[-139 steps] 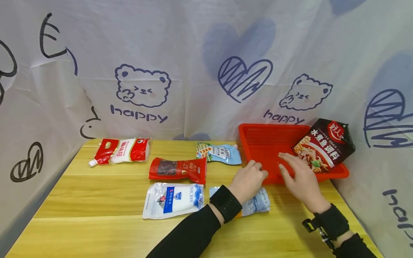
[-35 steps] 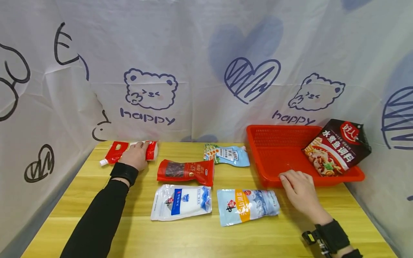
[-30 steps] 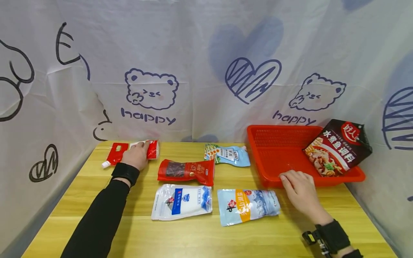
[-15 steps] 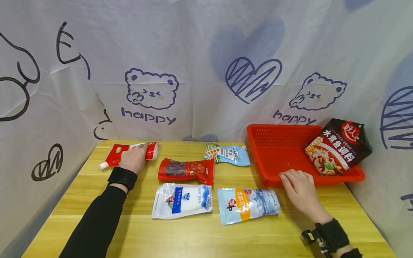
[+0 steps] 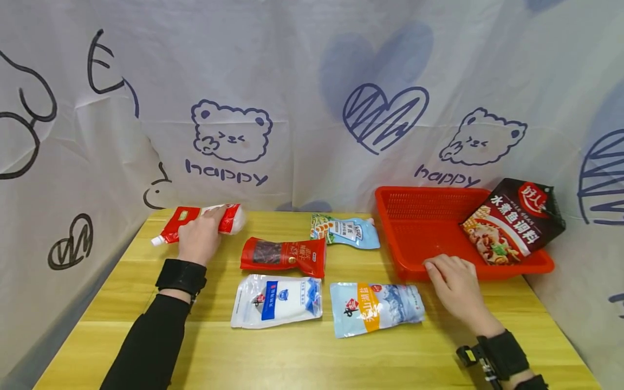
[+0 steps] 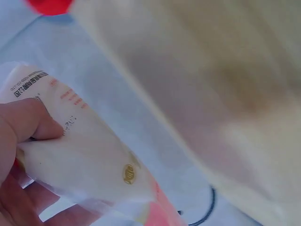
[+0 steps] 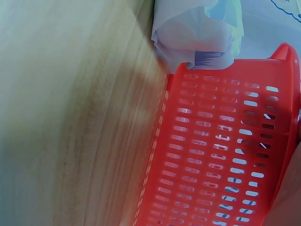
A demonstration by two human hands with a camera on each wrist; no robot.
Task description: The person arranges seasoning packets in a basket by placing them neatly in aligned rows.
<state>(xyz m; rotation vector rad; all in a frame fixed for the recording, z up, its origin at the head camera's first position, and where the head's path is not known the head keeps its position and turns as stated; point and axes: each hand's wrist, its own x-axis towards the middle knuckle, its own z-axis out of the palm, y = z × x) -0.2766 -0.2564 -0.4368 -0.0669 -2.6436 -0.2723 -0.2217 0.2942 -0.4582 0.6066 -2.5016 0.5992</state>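
My left hand [image 5: 200,238] grips a red and white spouted pouch [image 5: 233,219] at the back left of the table. In the left wrist view, the thumb [image 6: 47,127] presses the pouch's printed white side [image 6: 89,150], with the fingers behind it. Its white cap points left, and its right end looks tipped up. Over the front rim of a red plastic basket [image 5: 409,203] curl the fingers of my right hand [image 5: 453,281]. The right wrist view shows the basket's slotted side [image 7: 207,141]. A dark seasoning packet [image 5: 512,222] leans inside the basket's right end.
Between the hands lie a red dried-food packet [image 5: 283,257], a light blue Heinz pouch [image 5: 346,233], a white and blue bag [image 5: 278,301] and a blue and orange bag [image 5: 377,309]. A printed cloth [image 5: 302,162] hangs behind the wooden table [image 5: 253,357].
My left hand has gone from beside the basket to the spouted pouch, which has now shifted slightly up and back. My right hand has come down onto the basket's front rim and stayed there.
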